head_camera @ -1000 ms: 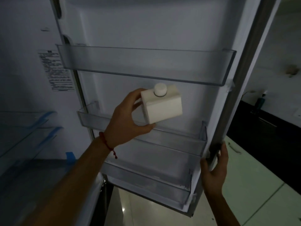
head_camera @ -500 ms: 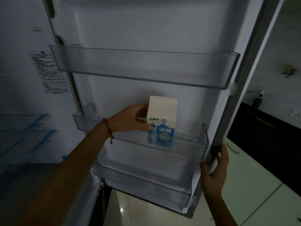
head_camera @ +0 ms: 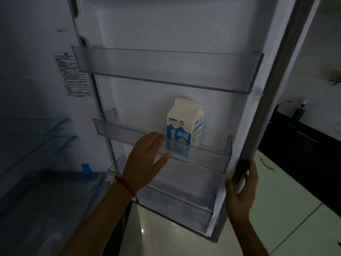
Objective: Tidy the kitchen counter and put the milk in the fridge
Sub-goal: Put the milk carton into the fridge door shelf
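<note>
In the middle door bin (head_camera: 208, 158) of the open fridge door (head_camera: 147, 100) the milk carton (head_camera: 184, 126) stands upright, its foot behind the bin's clear front wall and its back near the door liner; that wall is what should keep it from tipping out when the door swings. The left hand (head_camera: 145, 159) hangs just in front of that same bin, fingers straight and relaxed, grasping nothing; its fingertips lie beside the carton's lower left corner, though whether they touch it I cannot tell. The right hand (head_camera: 241, 191) is curled round the door's outer edge below the bin's right end, which steadies the door while the carton settles and puts it in place to push the door shut. Above the carton the upper door bin (head_camera: 166, 69) holds nothing visible, and the lower door bin (head_camera: 184, 206) sits beneath. By my reading the milk is stowed; closing the door remains.
</note>
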Available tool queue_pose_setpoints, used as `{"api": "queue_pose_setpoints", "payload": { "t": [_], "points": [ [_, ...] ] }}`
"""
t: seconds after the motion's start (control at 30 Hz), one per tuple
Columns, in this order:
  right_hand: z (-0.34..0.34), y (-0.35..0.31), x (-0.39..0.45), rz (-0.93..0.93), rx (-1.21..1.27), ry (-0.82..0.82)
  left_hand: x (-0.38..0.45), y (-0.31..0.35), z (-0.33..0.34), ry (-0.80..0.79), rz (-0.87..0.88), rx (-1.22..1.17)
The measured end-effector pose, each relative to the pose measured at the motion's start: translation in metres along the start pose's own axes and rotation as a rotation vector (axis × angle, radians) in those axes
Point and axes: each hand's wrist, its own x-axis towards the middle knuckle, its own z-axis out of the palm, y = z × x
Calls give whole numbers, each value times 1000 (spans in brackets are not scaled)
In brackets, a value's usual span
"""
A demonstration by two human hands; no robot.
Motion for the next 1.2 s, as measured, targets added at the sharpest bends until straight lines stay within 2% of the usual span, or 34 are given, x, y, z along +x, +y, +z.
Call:
{"api": "queue_pose_setpoints", "payload": {
  "t": [0.1, 0.4, 0.57, 0.67, 0.77, 0.87, 0.97, 1.2],
  "points": [
    [-8, -7, -14, -43, 0, -33, -8, 3, -8, -27, -61, -24],
    [-52, -37, -58, -79, -5, -115, -42, 16, -32, 91, -273, -72],
    [-53, -67, -55, -80, 112, -106, -69, 19, -64, -22, -330, 64],
    [-41, -89, -61, -62, 230, -160, -94, 24, -87, -1, -314, 244],
    [-28, -107, -79, -76, 289, -128, -118, 36, -120, 67, -282, 356],
    [-14, -126, -99, -8, 329, -87, -140, 44, -161, 151, -235, 495],
    [3, -145, -125, 1, 328, -109, -166, 39, -198, 291, -230, 610],
    [50, -190, -187, -218, 308, -368, -217, 3, -261, 504, -299, 706]
  ]
}}
